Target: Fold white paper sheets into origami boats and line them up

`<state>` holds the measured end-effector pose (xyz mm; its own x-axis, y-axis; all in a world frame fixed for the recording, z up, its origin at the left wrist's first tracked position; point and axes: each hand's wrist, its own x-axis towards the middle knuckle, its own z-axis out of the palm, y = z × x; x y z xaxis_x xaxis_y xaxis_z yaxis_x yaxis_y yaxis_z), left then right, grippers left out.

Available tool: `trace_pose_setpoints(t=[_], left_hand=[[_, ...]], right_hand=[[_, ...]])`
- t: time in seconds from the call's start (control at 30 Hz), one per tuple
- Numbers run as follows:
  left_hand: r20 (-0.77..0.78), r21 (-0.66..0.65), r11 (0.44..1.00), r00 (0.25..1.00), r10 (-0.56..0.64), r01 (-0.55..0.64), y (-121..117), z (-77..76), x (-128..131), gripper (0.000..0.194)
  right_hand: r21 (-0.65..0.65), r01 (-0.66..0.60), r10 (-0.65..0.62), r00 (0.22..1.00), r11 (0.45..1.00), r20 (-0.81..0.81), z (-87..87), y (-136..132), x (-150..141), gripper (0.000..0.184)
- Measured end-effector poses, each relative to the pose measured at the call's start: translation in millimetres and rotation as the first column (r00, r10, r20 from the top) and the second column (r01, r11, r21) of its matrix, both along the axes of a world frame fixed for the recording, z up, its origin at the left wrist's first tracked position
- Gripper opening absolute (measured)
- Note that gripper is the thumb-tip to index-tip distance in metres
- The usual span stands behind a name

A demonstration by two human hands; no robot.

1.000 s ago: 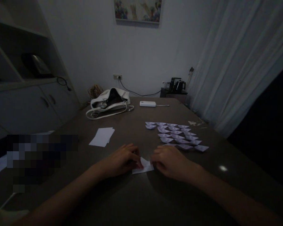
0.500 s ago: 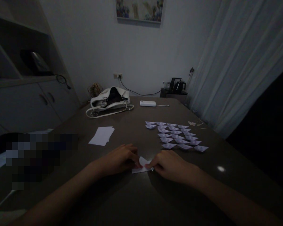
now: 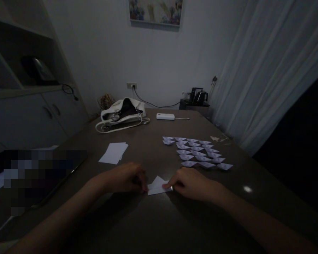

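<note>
A small white partly folded paper [image 3: 158,186] lies on the dark table [image 3: 153,222] in front of me. My left hand [image 3: 124,179] pinches its left edge with curled fingers. My right hand [image 3: 192,183] presses its right corner with pinched fingertips. Several folded paper boats [image 3: 197,153] lie in rows just beyond my right hand. A small stack of white sheets [image 3: 113,153] rests beyond my left hand.
A white handbag [image 3: 122,114] and a white power bank [image 3: 165,116] with a cable sit at the table's far end. Cabinets [image 3: 31,116] stand on the left, a curtain [image 3: 267,70] on the right. A blurred area [image 3: 42,180] covers the left table edge.
My left hand has slid left along the paper, uncovering more of it. The right hand has shifted slightly and stays on the right corner.
</note>
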<state>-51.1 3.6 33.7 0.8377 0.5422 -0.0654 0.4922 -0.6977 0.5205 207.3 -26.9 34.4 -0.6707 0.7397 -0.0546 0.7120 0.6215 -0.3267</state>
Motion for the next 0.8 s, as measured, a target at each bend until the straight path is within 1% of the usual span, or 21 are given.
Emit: trace_pose_setpoints(t=[0.1, 0.2, 0.27, 0.33, 0.43, 0.57, 0.63, 0.67, 0.73, 0.8], left_hand=[[0.003, -0.032, 0.999, 1.000, -0.001, 0.001, -2, 2.9, 2, 0.012], [0.026, -0.025, 1.000, 1.000, 0.006, -0.005, -4, 4.8, 9, 0.011], [0.043, 0.014, 0.999, 0.998, 0.051, -0.052, -5, 3.4, 14, 0.014], [0.040, 0.081, 0.990, 0.993, 0.115, -0.118, -7, 0.2, 19, 0.019], [0.006, 0.152, 0.977, 0.989, 0.148, -0.147, -9, -4.1, 23, 0.018], [-0.003, 0.133, 0.980, 0.988, 0.152, -0.151, -10, -6.1, 24, 0.017], [0.014, 0.103, 0.982, 0.987, 0.159, -0.160, -10, -6.5, 23, 0.017], [0.025, 0.086, 0.983, 0.987, 0.161, -0.162, -9, -6.8, 23, 0.017], [0.049, 0.056, 0.985, 0.986, 0.161, -0.163, -9, -7.2, 24, 0.017], [0.068, 0.037, 0.987, 0.986, 0.152, -0.155, -9, -7.7, 24, 0.015]], right_hand=[[0.010, 0.013, -0.013, 1.000, 1.000, 0.001, -0.4, -1, 0, 0.041], [0.031, 0.014, -0.014, 1.000, 0.999, 0.011, -0.4, -2, 0, 0.041], [0.044, -0.001, 0.000, 1.000, 0.999, 0.014, -0.6, -3, 0, 0.041], [0.057, -0.017, 0.016, 1.000, 0.998, 0.023, -1.3, -4, 1, 0.040], [0.065, -0.042, 0.041, 0.999, 0.997, 0.020, -2.6, -5, 3, 0.039], [0.042, -0.110, 0.111, 0.994, 0.993, -0.015, -3.7, -4, 5, 0.038], [0.061, -0.125, 0.128, 0.991, 0.990, -0.047, -4.2, -4, 4, 0.033], [0.082, -0.108, 0.114, 0.991, 0.991, -0.066, -4.8, -4, 3, 0.028], [0.125, -0.034, 0.047, 0.993, 0.992, -0.107, -7.2, -4, 1, 0.021], [0.144, 0.049, -0.027, 0.988, 0.988, -0.150, -11.5, -2, 0, 0.028]])
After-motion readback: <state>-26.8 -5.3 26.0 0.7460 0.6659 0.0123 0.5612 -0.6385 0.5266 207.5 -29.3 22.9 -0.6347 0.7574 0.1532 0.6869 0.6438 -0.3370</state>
